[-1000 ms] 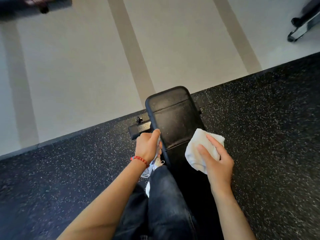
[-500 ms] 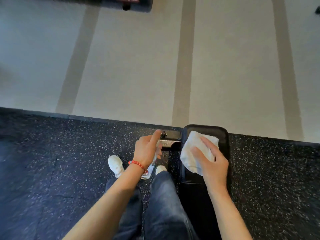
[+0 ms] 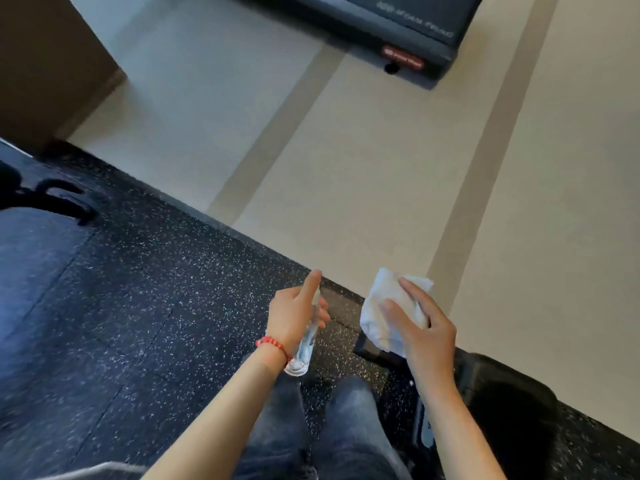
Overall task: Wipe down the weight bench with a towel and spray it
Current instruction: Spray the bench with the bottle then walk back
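Right now: black padded weight bench [image 3: 502, 389] low at the right of view, on black speckled rubber flooring [image 3: 156, 278], just beside dark-jeaned legs [image 3: 349, 420]. Only part of the pad showing, the rest behind the right forearm or out of frame. Neither hand touching it.

Left hand [image 3: 294, 313], red bead bracelet [image 3: 273, 344] at the wrist, wrapped round a small clear plastic spray bottle [image 3: 303, 355]. Index finger stretched up along the top, toward a nozzle too blurred to make out. Bottle base poking out below the palm.

Right hand [image 3: 424, 332] pinching a crumpled white cloth towel [image 3: 384, 306] between thumb and fingers, up in the air near the end of the bench.

Judging by looks:
- **Bottle:** light, rigid and smooth, likely slick once wet. Best gripped round the middle of the barrel, one finger kept free for the pump.
- **Towel:** soft, limp, nearly weightless, with no shape of its own. Better bunched into a pad under a flat palm than pinched by a corner.
- **Bench:** pad probably firm with a little give, its vinyl-like skin smooth under a damp cloth. Frame presumably heavy, unlikely to shift under wiping pressure. No call to grasp the bench itself; pressing down through the towel probably enough.

Farther off, pale beige floor [image 3: 346, 161] with darker stripes, and a dark machine base [image 3: 398, 26] at the top of view.
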Demonstrator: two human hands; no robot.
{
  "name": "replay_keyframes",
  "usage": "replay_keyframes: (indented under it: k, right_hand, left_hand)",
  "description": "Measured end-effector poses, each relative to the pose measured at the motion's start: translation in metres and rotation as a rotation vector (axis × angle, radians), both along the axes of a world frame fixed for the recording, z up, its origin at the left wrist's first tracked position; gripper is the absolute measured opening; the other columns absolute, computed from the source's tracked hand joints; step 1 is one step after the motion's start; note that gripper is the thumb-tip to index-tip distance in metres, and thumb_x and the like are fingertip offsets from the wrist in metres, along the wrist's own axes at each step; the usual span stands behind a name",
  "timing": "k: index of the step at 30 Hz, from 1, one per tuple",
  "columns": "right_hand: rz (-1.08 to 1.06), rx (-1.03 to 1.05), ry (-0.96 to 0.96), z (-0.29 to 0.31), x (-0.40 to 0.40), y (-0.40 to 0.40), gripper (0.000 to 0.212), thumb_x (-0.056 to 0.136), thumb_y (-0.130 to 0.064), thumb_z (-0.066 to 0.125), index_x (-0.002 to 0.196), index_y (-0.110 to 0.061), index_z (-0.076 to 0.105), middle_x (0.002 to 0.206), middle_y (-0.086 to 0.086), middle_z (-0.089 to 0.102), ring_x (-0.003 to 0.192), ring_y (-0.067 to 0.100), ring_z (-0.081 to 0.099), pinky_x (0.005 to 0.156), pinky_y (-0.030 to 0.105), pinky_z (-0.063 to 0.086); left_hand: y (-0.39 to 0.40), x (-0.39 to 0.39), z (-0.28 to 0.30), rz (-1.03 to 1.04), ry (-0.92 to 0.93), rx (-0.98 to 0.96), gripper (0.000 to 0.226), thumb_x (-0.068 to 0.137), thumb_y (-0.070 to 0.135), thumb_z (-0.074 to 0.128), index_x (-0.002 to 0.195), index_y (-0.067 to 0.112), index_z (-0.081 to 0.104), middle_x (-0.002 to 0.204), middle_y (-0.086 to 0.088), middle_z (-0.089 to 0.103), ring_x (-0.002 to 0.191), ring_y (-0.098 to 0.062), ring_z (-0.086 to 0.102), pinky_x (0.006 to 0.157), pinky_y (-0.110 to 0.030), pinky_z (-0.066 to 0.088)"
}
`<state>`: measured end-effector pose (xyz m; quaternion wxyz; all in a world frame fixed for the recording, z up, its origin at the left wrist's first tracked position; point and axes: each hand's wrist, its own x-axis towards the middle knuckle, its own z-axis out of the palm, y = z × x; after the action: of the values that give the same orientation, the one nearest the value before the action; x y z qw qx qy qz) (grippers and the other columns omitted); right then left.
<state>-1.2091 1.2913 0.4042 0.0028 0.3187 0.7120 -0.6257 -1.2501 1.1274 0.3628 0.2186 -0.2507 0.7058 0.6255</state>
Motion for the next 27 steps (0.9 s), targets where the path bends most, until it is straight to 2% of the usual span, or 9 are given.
replay_keyframes:
  k: [6,11,16,19,21,22,25,27]
  right_hand:
    - [0.166,-0.021,0.015,0.002,-0.077,-0.094,0.031,0.075,-0.012,0.075,0.098,-0.030,0.067,0.095,-0.019,0.061,0.070,-0.015,0.055,0.063,0.004,0.044]
    - [0.346,-0.005,0.013,0.007,-0.126,-0.147,0.032,0.074,-0.016,0.076,0.100,-0.032,0.068,0.096,-0.024,0.062,0.080,-0.013,0.056,0.076,0.014,0.046]
    - [0.456,-0.003,0.025,0.006,-0.185,-0.192,0.030,0.075,-0.013,0.075,0.097,-0.031,0.067,0.091,-0.020,0.061,0.071,-0.013,0.054,0.066,0.005,0.043]
    - [0.527,-0.019,0.025,0.004,-0.226,-0.221,0.030,0.075,-0.013,0.075,0.096,-0.033,0.067,0.088,-0.018,0.061,0.069,-0.009,0.053,0.066,0.010,0.046]
    - [0.569,-0.047,0.006,0.004,-0.255,-0.240,0.030,0.075,-0.014,0.075,0.095,-0.035,0.067,0.086,-0.017,0.059,0.070,-0.004,0.054,0.069,0.019,0.050]
    - [0.595,-0.055,-0.001,0.005,-0.270,-0.251,0.029,0.075,-0.015,0.075,0.095,-0.035,0.067,0.086,-0.017,0.058,0.070,-0.002,0.053,0.068,0.020,0.050]
    - [0.679,-0.049,0.022,0.011,-0.312,-0.280,0.029,0.075,-0.017,0.075,0.093,-0.038,0.066,0.086,-0.018,0.058,0.071,-0.002,0.054,0.066,0.015,0.048]
    - [0.735,-0.046,0.023,0.017,-0.336,-0.301,0.029,0.075,-0.018,0.075,0.093,-0.039,0.066,0.086,-0.018,0.058,0.071,-0.002,0.054,0.070,0.020,0.049]
  left_hand:
    - [-0.099,-0.048,0.003,0.195,-0.027,-0.027,0.067,0.084,0.061,0.046,0.052,0.005,0.060,0.045,-0.007,0.060,0.043,-0.016,0.058,0.073,-0.035,0.053]
    - [-0.151,-0.076,0.002,0.318,-0.044,-0.063,0.067,0.089,0.059,0.038,0.052,0.008,0.059,0.044,-0.006,0.060,0.047,-0.016,0.060,0.084,-0.036,0.050]
    - [-0.193,-0.110,-0.001,0.423,-0.066,-0.100,0.066,0.093,0.057,0.034,0.056,0.008,0.060,0.044,-0.004,0.061,0.050,-0.016,0.061,0.082,-0.032,0.048]
    - [-0.218,-0.136,-0.007,0.491,-0.099,-0.077,0.064,0.093,0.058,0.035,0.060,0.009,0.060,0.046,-0.004,0.061,0.051,-0.019,0.060,0.079,-0.034,0.050]
    - [-0.235,-0.157,-0.007,0.553,-0.128,-0.057,0.064,0.092,0.059,0.035,0.060,0.009,0.060,0.046,-0.002,0.060,0.049,-0.018,0.059,0.071,-0.032,0.050]
    - [-0.243,-0.168,-0.006,0.584,-0.137,-0.048,0.064,0.091,0.060,0.036,0.061,0.009,0.059,0.046,-0.002,0.060,0.048,-0.018,0.058,0.068,-0.030,0.050]
    - [-0.269,-0.199,0.001,0.657,-0.138,-0.037,0.065,0.090,0.061,0.038,0.060,0.007,0.061,0.049,-0.004,0.062,0.052,-0.020,0.060,0.073,-0.033,0.053]
    - [-0.284,-0.217,0.005,0.709,-0.146,-0.017,0.067,0.089,0.062,0.039,0.060,0.006,0.062,0.051,-0.007,0.064,0.055,-0.021,0.062,0.076,-0.036,0.054]
